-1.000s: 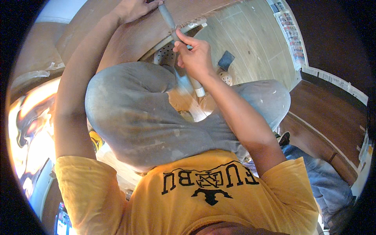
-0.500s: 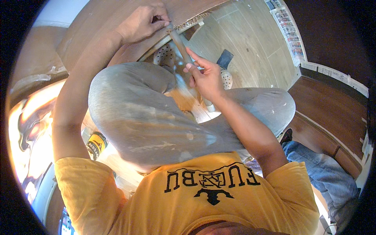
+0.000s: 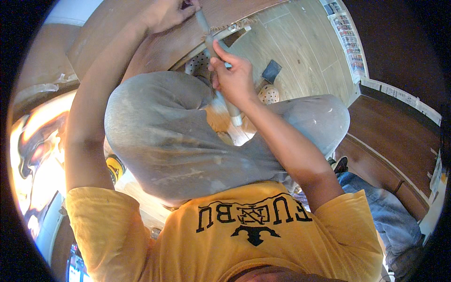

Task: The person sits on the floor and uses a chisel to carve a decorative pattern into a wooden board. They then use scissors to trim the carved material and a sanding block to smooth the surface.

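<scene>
My left hand (image 3: 167,18), at the top of the picture over a brown wooden panel (image 3: 159,51), is closed with its fingertips at the upper end of a long, narrow grey-brown stick (image 3: 203,23). Lower down, my right hand (image 3: 235,79) wraps round the middle of the same stick, thumb lying along it. The stick slants across the panel's far edge, beside a carved, rope-like trim (image 3: 235,25). Its pale lower end hangs between my knees. Motion blurs part of it, and its exact kind cannot be made out.
A dark square sheet (image 3: 271,71) lies on the wood-look floor (image 3: 300,42) near a perforated shoe (image 3: 268,95). At left stand a yellow-and-black can (image 3: 114,169) and a glaring bright surface (image 3: 40,145). Another person's jeans leg (image 3: 387,204) is at lower right, beside brown panelling (image 3: 394,131).
Both hands have moved away from me and slightly left, carrying the stick along. Its upper end now reaches past the carved trim, over the panel.
</scene>
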